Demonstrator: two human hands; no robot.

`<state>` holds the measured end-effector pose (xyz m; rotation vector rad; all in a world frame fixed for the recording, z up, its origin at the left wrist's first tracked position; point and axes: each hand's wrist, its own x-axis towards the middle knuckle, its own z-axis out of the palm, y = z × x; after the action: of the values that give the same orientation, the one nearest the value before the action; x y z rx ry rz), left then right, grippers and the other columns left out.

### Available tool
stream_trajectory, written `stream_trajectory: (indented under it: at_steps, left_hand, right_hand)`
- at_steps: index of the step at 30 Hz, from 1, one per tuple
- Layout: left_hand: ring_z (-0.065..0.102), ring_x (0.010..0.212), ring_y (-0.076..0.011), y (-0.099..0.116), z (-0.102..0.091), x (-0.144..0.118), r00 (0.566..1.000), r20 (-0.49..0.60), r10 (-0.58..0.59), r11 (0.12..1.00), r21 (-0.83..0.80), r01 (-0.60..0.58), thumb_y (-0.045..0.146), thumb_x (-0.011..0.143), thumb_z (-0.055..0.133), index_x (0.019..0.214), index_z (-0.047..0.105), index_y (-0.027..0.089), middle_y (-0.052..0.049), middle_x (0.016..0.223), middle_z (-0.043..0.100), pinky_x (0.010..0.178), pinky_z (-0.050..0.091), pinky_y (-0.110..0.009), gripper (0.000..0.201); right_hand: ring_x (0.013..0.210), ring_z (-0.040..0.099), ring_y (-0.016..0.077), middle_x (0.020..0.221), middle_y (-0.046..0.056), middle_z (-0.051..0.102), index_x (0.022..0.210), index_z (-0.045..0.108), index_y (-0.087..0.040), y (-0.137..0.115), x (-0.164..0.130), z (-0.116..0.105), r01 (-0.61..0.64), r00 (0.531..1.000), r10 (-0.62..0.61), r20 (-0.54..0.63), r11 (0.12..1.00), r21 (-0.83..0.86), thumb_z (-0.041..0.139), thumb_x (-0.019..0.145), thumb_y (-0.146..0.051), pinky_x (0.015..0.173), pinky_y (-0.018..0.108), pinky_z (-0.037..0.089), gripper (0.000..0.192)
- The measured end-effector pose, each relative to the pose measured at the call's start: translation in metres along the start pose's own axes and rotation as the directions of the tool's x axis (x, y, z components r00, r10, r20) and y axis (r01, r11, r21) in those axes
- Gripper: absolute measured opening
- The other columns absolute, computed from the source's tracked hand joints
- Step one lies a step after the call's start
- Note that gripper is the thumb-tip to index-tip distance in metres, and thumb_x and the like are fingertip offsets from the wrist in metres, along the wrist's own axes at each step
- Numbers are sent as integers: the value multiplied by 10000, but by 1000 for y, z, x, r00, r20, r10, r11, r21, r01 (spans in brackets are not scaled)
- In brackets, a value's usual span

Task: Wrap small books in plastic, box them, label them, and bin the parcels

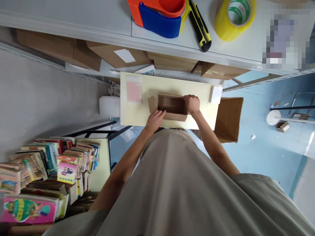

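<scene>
A small brown cardboard box [172, 116] sits on the pale yellow table [147, 83], its top open toward me and its inside bare. One flap sticks out at its left end. My left hand [155, 120] grips the near wall by the left corner, fingertips over the rim. At the other end, my right hand [192, 103] is closed over the right edge, partly hiding it. On the table, a pink-and-white paper [134, 90] lies to the left, and a small white box [216, 94] stands at the right edge.
Above the table, a shelf [98, 19] carries an orange-and-blue tape dispenser [159, 21], a utility knife [199, 28] and a yellow tape roll [226, 24]. Larger cartons [174, 61] fill the level below. An open carton [227, 119] stands right; stacked books [66, 170] lie lower left.
</scene>
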<state>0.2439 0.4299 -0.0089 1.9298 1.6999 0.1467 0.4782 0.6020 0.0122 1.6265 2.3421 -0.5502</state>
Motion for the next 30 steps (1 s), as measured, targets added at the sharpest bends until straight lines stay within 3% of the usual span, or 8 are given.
stream_trajectory:
  at_steps: [5,9,11,13,17,22,26,30]
  left_hand:
    - [744,1240,-371,10,6,10,997,20,-73,995,-66,75,91,1082,454,1334,833,166,-204,1212,822,1143,586,-531,461]
    - [795,1065,-272,-3,-14,5,989,-92,-117,951,-296,86,187,1074,569,1356,806,230,-108,1178,851,1038,630,-410,371]
    - [797,1018,-243,-29,-31,9,940,-223,-257,911,-381,159,243,1090,578,1387,772,233,-100,1242,847,1023,632,-384,356]
    - [796,1117,-276,-63,-46,22,841,-315,-440,870,-380,313,240,1090,549,1372,756,194,-159,1353,812,1090,616,-416,353]
    - [655,1484,-450,-119,-49,60,757,-155,-635,762,-289,580,210,1026,622,1531,649,15,-354,1605,639,1293,494,-577,543]
    - [509,1601,-549,-132,-22,80,720,-95,-687,721,-208,661,251,983,687,1629,456,-122,-503,1759,377,1284,468,-688,781]
    - [557,1572,-566,-135,-21,82,729,-69,-681,731,-112,673,180,935,677,1624,461,-121,-519,1719,413,1223,537,-668,782]
    - [685,1437,-562,-152,-43,81,749,-41,-661,744,-165,647,78,989,477,1476,619,-72,-485,1497,641,1184,527,-753,529]
  right_hand:
    - [1294,726,353,1364,196,856,1309,857,-172,-1,-7,4,9,999,-8,-32,999,45,464,1189,-197,1147,495,539,412]
    - [1546,594,400,1654,229,705,1559,727,-116,-5,-16,4,21,992,-10,-122,996,91,481,1126,-127,1292,600,468,498]
    - [1641,515,405,1756,240,607,1632,659,-103,-9,-25,0,22,983,-2,-182,994,110,485,1113,-126,1335,640,434,548]
    - [1662,497,406,1766,224,601,1622,670,-135,-14,-37,-5,26,968,10,-251,990,142,485,1128,-166,1337,664,441,529]
    - [1490,655,392,1597,192,749,1463,790,-190,-26,-65,-18,39,958,30,-286,972,233,496,1156,-227,1245,615,568,427]
    - [1291,779,358,1393,143,857,1394,837,-195,-44,-100,-20,6,985,49,-168,950,312,566,1152,-235,1126,522,667,366]
    - [1280,806,349,1367,120,871,1375,848,-248,-52,-124,-14,-13,981,81,-175,932,361,587,1148,-251,1107,516,686,346]
    - [1243,836,351,1348,132,877,1344,855,-224,-54,-131,-9,-16,982,94,-165,908,418,589,1137,-242,1100,520,696,338]
